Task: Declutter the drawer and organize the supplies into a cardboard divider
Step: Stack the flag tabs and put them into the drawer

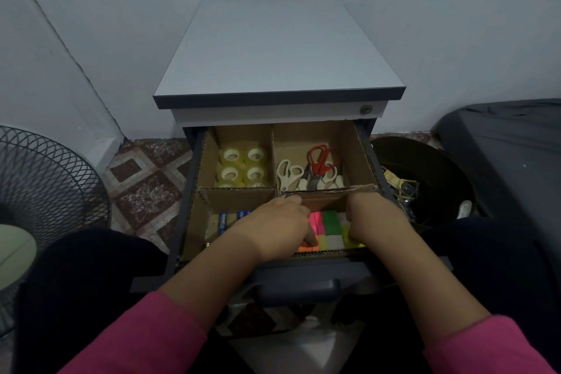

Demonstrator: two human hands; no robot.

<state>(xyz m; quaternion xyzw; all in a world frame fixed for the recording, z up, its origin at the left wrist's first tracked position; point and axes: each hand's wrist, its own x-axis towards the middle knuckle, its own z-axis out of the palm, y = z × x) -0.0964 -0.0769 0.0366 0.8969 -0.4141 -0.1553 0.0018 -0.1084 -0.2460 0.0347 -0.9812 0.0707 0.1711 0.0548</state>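
Nearly sorted: tape rolls (243,167) and scissors (306,173) compartmented beyond both hands, left hand (273,226) and right hand (375,218) curled onto sticky notes (329,226) between them.

We have a single wide-angle view, worn on the head, looking forward and steeply down from above the person's lap. It faces the front of a small cabinet (279,51) set against the wall, with its open drawer (194,179) close below centre. Both forearms reach in from the bottom edge. Straight lines bow toward the frame's edges.
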